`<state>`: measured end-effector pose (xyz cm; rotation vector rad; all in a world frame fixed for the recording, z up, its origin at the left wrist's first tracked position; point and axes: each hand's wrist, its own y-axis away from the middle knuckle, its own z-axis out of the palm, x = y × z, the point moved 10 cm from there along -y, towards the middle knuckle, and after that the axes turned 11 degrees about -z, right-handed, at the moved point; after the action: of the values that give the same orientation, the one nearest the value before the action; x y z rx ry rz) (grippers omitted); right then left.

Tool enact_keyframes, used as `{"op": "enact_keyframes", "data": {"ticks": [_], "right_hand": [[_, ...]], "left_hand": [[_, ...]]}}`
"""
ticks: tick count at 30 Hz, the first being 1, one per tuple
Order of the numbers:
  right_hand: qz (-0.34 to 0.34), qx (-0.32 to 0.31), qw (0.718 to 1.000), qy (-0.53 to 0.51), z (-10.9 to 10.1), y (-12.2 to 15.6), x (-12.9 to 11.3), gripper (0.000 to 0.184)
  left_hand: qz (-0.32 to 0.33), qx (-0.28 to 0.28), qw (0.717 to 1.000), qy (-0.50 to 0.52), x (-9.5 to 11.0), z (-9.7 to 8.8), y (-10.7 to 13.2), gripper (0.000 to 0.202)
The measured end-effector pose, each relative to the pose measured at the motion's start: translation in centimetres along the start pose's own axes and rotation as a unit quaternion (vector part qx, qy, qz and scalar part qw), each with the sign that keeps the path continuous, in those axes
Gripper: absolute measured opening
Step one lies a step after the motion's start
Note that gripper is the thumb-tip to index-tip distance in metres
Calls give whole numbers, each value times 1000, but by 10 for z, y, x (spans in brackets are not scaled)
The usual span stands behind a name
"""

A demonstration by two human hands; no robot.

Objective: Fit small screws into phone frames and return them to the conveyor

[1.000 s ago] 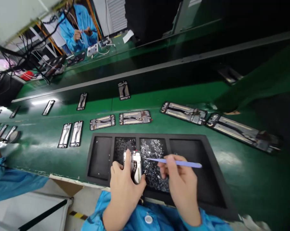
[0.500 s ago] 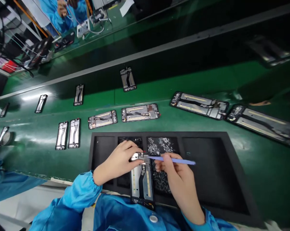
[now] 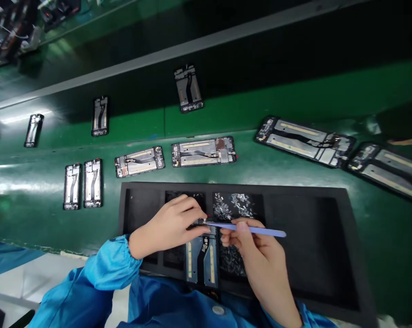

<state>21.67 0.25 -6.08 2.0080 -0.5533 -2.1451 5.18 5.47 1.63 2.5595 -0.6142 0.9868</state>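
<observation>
An opened phone [image 3: 201, 264], with a black flex cable down its middle, lies over the near edge of the black tray in front of me. My left hand [image 3: 175, 223] is closed at the phone's upper end, its thumb and fingertips on either side of the small parts there. Purple tweezers [image 3: 257, 228] are pinched in my right hand [image 3: 257, 246]. Their tips reach the phone's top end, right by my left fingertips. Whether the tips grip a part is too small to tell. My left fingers hide some of the phone's top.
The black tray [image 3: 354, 255] has several compartments; small clear pieces [image 3: 242, 205] fill one beside the phone. On the green bench [image 3: 134, 218], more opened phones lie beyond it, including one across the middle [image 3: 204, 151] and one at right [image 3: 305, 141]. A ledge runs behind.
My view has tilted down and come closer, so the person at the far bench is out of sight. Both hands stay at the phone's top end, the tweezer tips nearly unmoved.
</observation>
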Motion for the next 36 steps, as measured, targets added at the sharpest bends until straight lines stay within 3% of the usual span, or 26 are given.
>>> {"op": "enact_keyframes", "data": {"ticks": [7, 12, 15, 18, 21, 25, 28, 33, 36], "right_hand": [[8, 1, 1000, 21, 4, 1, 2, 35], [21, 6, 999, -34, 8, 1, -4, 31], [-27, 61, 996, -60, -9, -6, -28, 24], [-126, 94, 987, 26, -36, -12, -62, 13], [-251, 52, 951, 175, -42, -12, -89, 13], [-424, -97, 834, 339, -4, 7, -100, 36], [-493, -139, 768, 384, 17, 20, -99, 54], [-508, -141, 756, 388, 22, 20, -98, 63], [-516, -147, 749, 390, 20, 22, -95, 67]], "left_hand": [[32, 12, 999, -30, 2, 2, 1, 29], [48, 12, 998, -46, 4, 1, -3, 31], [65, 33, 996, -49, 7, -3, -4, 27], [75, 40, 995, -53, 9, -4, -5, 20], [62, 32, 997, -45, 9, -3, -7, 20], [11, 19, 1000, -6, 3, 0, -12, 27], [8, 29, 1000, -7, 3, 0, -13, 26], [21, 48, 999, -17, 3, 0, -9, 19], [5, 94, 995, -19, -2, -10, -5, 12]]}}
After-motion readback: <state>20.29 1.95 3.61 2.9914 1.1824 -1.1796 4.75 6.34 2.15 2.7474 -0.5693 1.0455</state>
